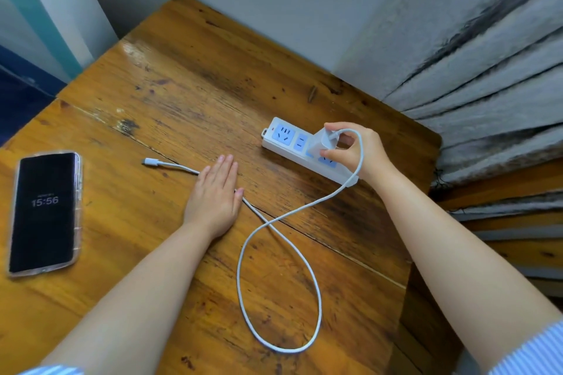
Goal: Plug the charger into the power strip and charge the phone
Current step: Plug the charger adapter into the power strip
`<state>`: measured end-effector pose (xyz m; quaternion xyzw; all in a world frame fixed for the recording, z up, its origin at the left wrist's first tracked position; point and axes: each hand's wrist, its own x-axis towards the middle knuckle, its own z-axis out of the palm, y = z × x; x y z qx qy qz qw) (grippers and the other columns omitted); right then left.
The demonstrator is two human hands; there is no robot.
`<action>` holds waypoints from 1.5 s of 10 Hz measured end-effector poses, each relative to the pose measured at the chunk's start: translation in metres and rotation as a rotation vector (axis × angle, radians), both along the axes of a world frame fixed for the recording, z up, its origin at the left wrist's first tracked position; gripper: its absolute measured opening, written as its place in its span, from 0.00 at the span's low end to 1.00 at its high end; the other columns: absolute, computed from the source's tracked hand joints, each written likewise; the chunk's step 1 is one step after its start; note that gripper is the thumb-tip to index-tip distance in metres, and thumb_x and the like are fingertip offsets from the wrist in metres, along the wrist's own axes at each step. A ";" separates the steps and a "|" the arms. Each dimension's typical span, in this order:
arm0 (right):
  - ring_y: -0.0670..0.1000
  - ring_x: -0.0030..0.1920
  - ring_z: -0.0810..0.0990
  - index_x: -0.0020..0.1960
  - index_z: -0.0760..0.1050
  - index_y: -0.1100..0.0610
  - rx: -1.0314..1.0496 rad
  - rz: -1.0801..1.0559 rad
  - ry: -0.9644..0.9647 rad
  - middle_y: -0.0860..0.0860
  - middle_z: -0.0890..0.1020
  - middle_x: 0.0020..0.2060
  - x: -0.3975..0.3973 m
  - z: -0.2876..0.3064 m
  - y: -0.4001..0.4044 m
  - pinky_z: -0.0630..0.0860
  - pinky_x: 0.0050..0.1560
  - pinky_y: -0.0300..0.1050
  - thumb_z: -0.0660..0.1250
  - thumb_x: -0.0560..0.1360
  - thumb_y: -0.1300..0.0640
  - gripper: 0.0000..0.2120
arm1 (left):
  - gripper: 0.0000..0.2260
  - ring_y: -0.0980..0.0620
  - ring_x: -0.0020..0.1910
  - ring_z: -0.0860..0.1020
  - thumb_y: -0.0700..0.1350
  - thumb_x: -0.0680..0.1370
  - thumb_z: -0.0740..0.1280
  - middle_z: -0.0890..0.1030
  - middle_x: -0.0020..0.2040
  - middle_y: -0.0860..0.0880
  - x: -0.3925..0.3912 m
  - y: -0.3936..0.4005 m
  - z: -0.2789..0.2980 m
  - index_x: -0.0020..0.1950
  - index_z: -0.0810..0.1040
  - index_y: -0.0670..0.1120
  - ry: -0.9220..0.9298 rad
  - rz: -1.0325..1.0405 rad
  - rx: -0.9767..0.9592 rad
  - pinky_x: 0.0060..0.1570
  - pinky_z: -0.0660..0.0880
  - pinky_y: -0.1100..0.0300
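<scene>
Pressing the charger (324,140) into the power strip (300,149), the right hand (358,149) pinches it; left hand (216,192) lies flat, released, on the cable (280,216). Next, likely: plug (150,162) into phone (45,211).

Worn, glossy varnished wood table (182,85) with dark scuffs fills the frame. Smooth white plastic power strip (292,149), right of centre. Glossy glass-fronted phone (44,213) in clear plastic case, left edge.
</scene>
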<state>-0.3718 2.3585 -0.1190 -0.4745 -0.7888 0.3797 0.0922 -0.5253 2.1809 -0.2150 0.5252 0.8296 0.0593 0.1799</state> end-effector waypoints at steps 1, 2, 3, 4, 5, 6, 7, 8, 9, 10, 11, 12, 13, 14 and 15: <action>0.55 0.61 0.75 0.59 0.73 0.60 0.001 0.002 -0.023 0.58 0.76 0.61 -0.002 0.001 0.000 0.72 0.50 0.41 0.72 0.67 0.65 0.22 | 0.24 0.51 0.76 0.47 0.50 0.81 0.49 0.50 0.77 0.46 0.001 0.000 0.000 0.74 0.49 0.41 0.004 -0.004 0.001 0.75 0.45 0.55; 0.55 0.60 0.75 0.59 0.73 0.61 0.032 0.033 -0.052 0.59 0.77 0.60 -0.005 0.001 -0.001 0.72 0.49 0.39 0.72 0.67 0.66 0.21 | 0.24 0.51 0.76 0.47 0.50 0.81 0.49 0.50 0.77 0.46 0.001 -0.001 0.000 0.74 0.48 0.42 0.003 -0.001 0.000 0.75 0.44 0.55; 0.55 0.61 0.75 0.60 0.72 0.61 0.041 0.043 -0.079 0.59 0.76 0.60 -0.010 -0.001 -0.004 0.74 0.55 0.43 0.71 0.67 0.66 0.21 | 0.24 0.51 0.76 0.47 0.50 0.81 0.48 0.50 0.77 0.46 0.001 -0.001 -0.001 0.74 0.48 0.42 0.004 -0.001 -0.001 0.75 0.44 0.55; 0.55 0.61 0.75 0.60 0.72 0.60 0.054 0.052 -0.112 0.59 0.76 0.61 -0.011 -0.001 -0.004 0.74 0.56 0.45 0.71 0.68 0.66 0.21 | 0.24 0.51 0.76 0.47 0.51 0.81 0.49 0.50 0.77 0.46 0.001 -0.001 -0.001 0.74 0.48 0.42 0.001 0.004 0.002 0.75 0.45 0.55; 0.55 0.60 0.75 0.60 0.72 0.61 0.060 0.048 -0.111 0.59 0.76 0.61 -0.013 -0.001 -0.006 0.74 0.54 0.43 0.71 0.68 0.66 0.21 | 0.24 0.51 0.76 0.47 0.51 0.81 0.49 0.50 0.77 0.46 0.001 0.000 -0.002 0.74 0.48 0.42 0.001 0.001 0.003 0.75 0.45 0.55; 0.56 0.61 0.75 0.61 0.72 0.61 0.059 0.058 -0.117 0.60 0.76 0.61 -0.015 0.000 -0.007 0.74 0.59 0.48 0.70 0.68 0.66 0.22 | 0.24 0.50 0.76 0.47 0.51 0.81 0.49 0.50 0.77 0.46 0.000 0.000 -0.003 0.74 0.49 0.42 0.002 0.004 0.006 0.75 0.45 0.55; 0.57 0.62 0.74 0.61 0.71 0.61 0.034 0.055 -0.114 0.60 0.75 0.62 -0.014 0.002 -0.007 0.73 0.62 0.52 0.70 0.68 0.66 0.22 | 0.24 0.50 0.76 0.48 0.49 0.81 0.50 0.51 0.77 0.45 0.000 0.000 -0.002 0.74 0.50 0.41 -0.014 -0.004 0.008 0.75 0.46 0.54; 0.57 0.61 0.74 0.61 0.72 0.61 0.049 0.043 -0.103 0.61 0.76 0.61 -0.011 0.000 -0.012 0.74 0.62 0.52 0.70 0.68 0.66 0.22 | 0.24 0.50 0.76 0.48 0.49 0.81 0.51 0.52 0.77 0.45 0.000 -0.002 -0.001 0.74 0.51 0.41 -0.032 -0.008 0.008 0.75 0.46 0.54; 0.58 0.61 0.74 0.61 0.72 0.62 0.060 0.040 -0.092 0.61 0.76 0.61 -0.009 -0.002 -0.015 0.74 0.63 0.53 0.70 0.68 0.66 0.22 | 0.24 0.50 0.76 0.48 0.49 0.81 0.50 0.51 0.77 0.45 0.000 -0.002 -0.001 0.74 0.50 0.42 -0.024 -0.014 0.005 0.75 0.46 0.54; 0.57 0.62 0.74 0.61 0.71 0.61 0.046 0.062 -0.103 0.61 0.75 0.62 -0.011 -0.002 -0.012 0.73 0.63 0.53 0.70 0.68 0.66 0.22 | 0.24 0.50 0.76 0.48 0.50 0.81 0.50 0.51 0.77 0.45 0.000 -0.001 -0.002 0.74 0.50 0.42 -0.016 -0.008 0.009 0.75 0.46 0.54; 0.58 0.62 0.73 0.61 0.72 0.61 0.039 0.066 -0.104 0.61 0.75 0.62 -0.012 -0.002 -0.011 0.73 0.63 0.54 0.70 0.69 0.66 0.21 | 0.24 0.50 0.76 0.48 0.50 0.81 0.50 0.51 0.77 0.46 -0.001 -0.001 -0.002 0.74 0.50 0.42 -0.009 -0.007 0.011 0.74 0.45 0.55; 0.58 0.63 0.73 0.61 0.71 0.61 0.028 0.065 -0.105 0.61 0.75 0.62 -0.012 -0.003 -0.011 0.74 0.63 0.55 0.70 0.69 0.66 0.21 | 0.24 0.50 0.76 0.47 0.50 0.81 0.50 0.51 0.77 0.46 0.000 0.000 0.000 0.74 0.50 0.42 -0.025 -0.007 0.013 0.74 0.45 0.55; 0.57 0.63 0.72 0.62 0.70 0.60 0.023 0.058 -0.117 0.59 0.74 0.63 -0.012 -0.002 -0.013 0.73 0.63 0.53 0.69 0.70 0.65 0.21 | 0.23 0.50 0.76 0.49 0.48 0.81 0.51 0.52 0.77 0.45 -0.002 0.000 0.005 0.74 0.51 0.42 -0.058 -0.025 0.029 0.75 0.46 0.55; 0.56 0.66 0.70 0.66 0.65 0.58 -0.018 0.111 -0.175 0.58 0.70 0.67 -0.010 0.002 -0.016 0.70 0.63 0.50 0.67 0.71 0.66 0.24 | 0.21 0.48 0.75 0.56 0.44 0.81 0.55 0.61 0.75 0.43 -0.009 -0.007 0.014 0.72 0.59 0.40 -0.067 -0.041 0.110 0.74 0.51 0.53; 0.55 0.69 0.66 0.69 0.59 0.56 -0.043 0.101 -0.220 0.56 0.66 0.70 -0.006 0.012 -0.017 0.67 0.66 0.50 0.63 0.73 0.68 0.27 | 0.18 0.40 0.70 0.67 0.37 0.76 0.64 0.71 0.68 0.36 -0.018 -0.021 0.024 0.66 0.69 0.34 -0.034 -0.033 0.220 0.70 0.62 0.46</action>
